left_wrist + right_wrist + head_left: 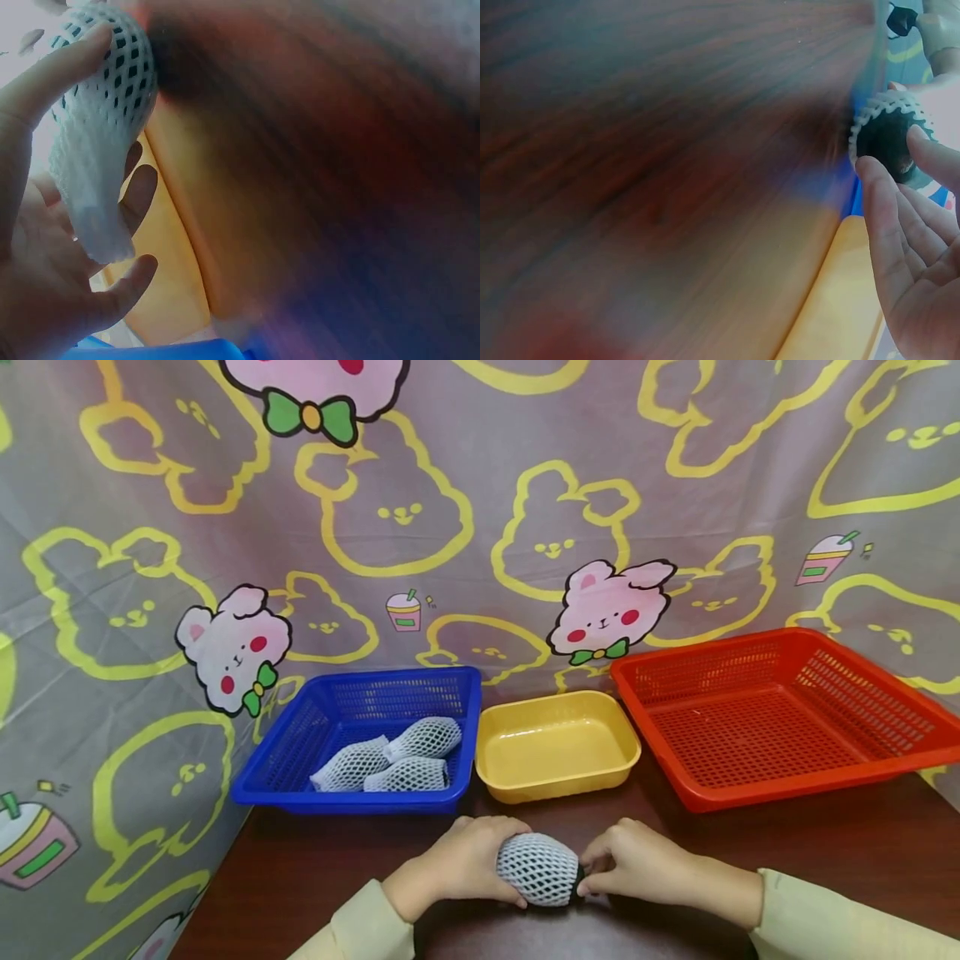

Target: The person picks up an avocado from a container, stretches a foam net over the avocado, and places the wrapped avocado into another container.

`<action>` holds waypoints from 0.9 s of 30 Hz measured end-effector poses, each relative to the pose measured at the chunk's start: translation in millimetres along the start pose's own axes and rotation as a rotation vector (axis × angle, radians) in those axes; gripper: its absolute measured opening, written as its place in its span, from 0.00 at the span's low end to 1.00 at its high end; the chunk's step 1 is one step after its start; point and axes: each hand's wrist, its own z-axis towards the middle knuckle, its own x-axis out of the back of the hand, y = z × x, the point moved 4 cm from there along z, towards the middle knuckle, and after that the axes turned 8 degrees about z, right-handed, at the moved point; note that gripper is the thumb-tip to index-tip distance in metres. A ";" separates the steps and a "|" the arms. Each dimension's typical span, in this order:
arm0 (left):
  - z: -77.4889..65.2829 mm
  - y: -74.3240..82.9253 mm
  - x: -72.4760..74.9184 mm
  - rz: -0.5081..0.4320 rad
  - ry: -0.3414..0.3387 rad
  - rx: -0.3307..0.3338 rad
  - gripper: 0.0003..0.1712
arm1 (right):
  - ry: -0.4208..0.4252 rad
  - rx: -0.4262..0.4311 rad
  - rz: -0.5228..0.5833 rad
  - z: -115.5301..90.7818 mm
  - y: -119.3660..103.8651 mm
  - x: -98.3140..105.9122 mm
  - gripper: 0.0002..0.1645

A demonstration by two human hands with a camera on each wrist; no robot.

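Note:
A white foam net sleeve [537,868] is stretched around a dark, rounded, avocado-like object [885,142], low over the front of the table. My left hand [476,864] holds the sleeve from the left, its thumb in front. In the left wrist view, the sleeve's narrow, unfilled tail [97,217] hangs along my palm. At the sleeve's right end, my right hand [637,864] pinches the dark object near the net's open rim. The right wrist view shows thumb and index fingertip at that opening. Most of the dark object is covered by the net.
A blue basket [468,727] at the back left holds several net-sleeved items [408,772]. Beside it stand a yellow tray [555,783] in the middle and a red basket [750,789] on the right. A patterned cloth [465,510] hangs behind the dark wooden table [300,877].

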 end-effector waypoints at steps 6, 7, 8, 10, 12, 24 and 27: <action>1.4 5.2 0.1 -0.008 0.006 -0.012 0.45 | -0.003 0.026 -0.003 2.7 -3.5 0.0 0.04; 2.0 5.9 0.6 -0.016 0.008 -0.015 0.45 | -0.001 0.026 -0.002 3.4 -4.0 0.9 0.04; 2.9 6.7 1.1 -0.029 0.006 -0.015 0.45 | 0.003 0.025 -0.002 4.3 -4.5 2.2 0.04; 4.5 7.6 1.9 -0.060 0.000 -0.007 0.45 | 0.009 0.010 -0.002 6.0 -5.0 4.9 0.03; 5.5 8.3 2.4 -0.096 -0.009 0.001 0.46 | 0.009 -0.013 0.000 7.4 -4.6 7.1 0.04; -4.2 -5.8 6.0 -0.201 -0.038 0.065 0.51 | -0.011 -0.116 0.111 3.0 1.5 10.0 0.10; -6.1 -9.0 5.5 -0.223 -0.034 0.080 0.48 | -0.028 -0.117 0.147 2.7 1.6 7.2 0.08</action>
